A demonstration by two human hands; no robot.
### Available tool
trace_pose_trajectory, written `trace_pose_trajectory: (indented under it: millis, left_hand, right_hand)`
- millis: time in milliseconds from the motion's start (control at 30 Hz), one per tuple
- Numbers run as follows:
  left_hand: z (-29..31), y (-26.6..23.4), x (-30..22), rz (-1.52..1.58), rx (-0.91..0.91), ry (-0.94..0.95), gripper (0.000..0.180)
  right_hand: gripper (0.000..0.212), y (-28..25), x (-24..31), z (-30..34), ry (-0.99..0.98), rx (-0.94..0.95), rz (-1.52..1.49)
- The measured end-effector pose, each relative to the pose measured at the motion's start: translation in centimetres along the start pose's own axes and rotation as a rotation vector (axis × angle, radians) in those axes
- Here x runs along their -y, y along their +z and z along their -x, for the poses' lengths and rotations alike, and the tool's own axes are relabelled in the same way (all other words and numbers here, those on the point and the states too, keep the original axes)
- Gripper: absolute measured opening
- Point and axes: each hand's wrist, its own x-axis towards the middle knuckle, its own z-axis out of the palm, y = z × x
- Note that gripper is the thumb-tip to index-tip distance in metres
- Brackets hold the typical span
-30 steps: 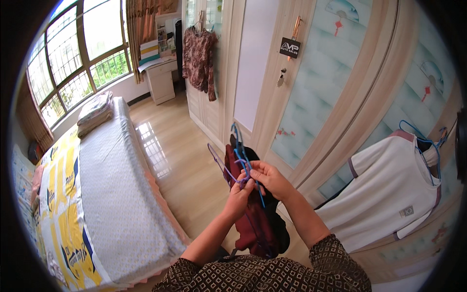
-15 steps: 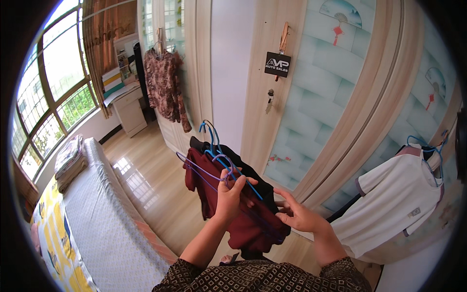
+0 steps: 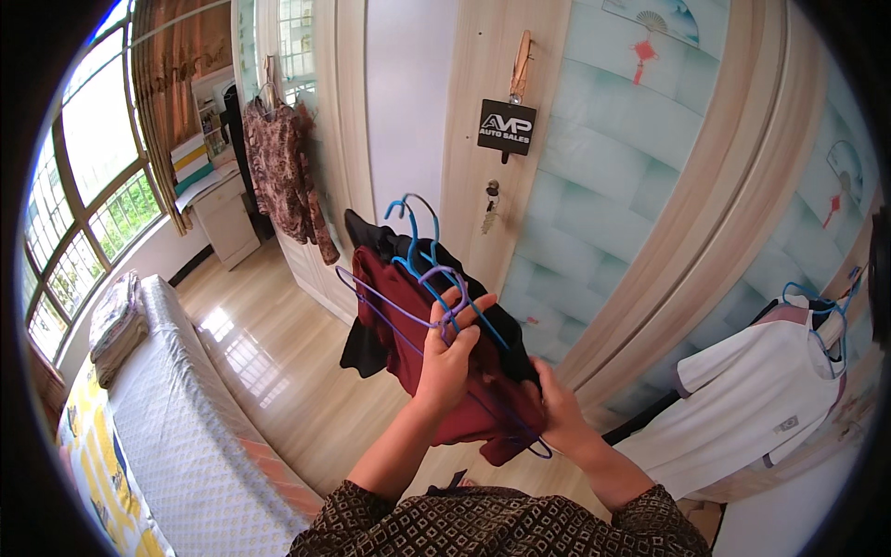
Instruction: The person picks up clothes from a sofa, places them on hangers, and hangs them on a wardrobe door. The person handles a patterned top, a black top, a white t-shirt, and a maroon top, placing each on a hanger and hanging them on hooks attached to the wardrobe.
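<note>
In front of my body, my left hand [image 3: 447,367] holds a purple hanger [image 3: 379,299] by its neck, the fingers around the base of its hook. Blue hangers [image 3: 411,227] stand just behind, their hooks pointing up. A maroon garment [image 3: 483,408] hangs below the purple hanger, with black clothing [image 3: 364,357] behind it. My right hand [image 3: 563,408] is closed on the right edge of these clothes, thumb toward the black cloth. Its fingertips are hidden behind the fabric.
On the right, a white T-shirt [image 3: 742,395] hangs from the wardrobe [image 3: 613,204]. A brown patterned top [image 3: 283,167] hangs from a door at the far left. A bed [image 3: 200,418] with folded bedding [image 3: 119,330] lies left, beside the wooden floor [image 3: 255,348].
My right hand has gone from spread fingers beside the clothes to closing on their right edge. The clothes have shifted, and more black cloth shows at left. The view has turned slightly right.
</note>
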Motion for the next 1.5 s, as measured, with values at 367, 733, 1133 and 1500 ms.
trace_pose_trajectory:
  millis: [367,733,1133,1500]
  left_hand:
    - [-6.8,7.4,-3.9,0.044,0.207,-0.018,0.069]
    - [-12.6,5.5,-7.6,0.043,0.387,0.09,0.039]
    - [-13.4,1.8,-7.6,-0.028,0.422,-0.038,0.03]
    - [-16.3,4.3,-5.8,-0.02,0.36,-0.026,0.027]
  right_hand:
    - [0.026,-6.2,-1.4,-7.2,0.063,-0.679,0.076]
    - [0.036,-14.0,-0.6,-18.9,0.06,-0.88,-0.17]
    - [0.036,-13.7,-4.2,-18.8,0.101,-0.732,-0.077]
    - [0.031,-9.2,3.2,-12.1,-0.04,-0.411,-0.053]
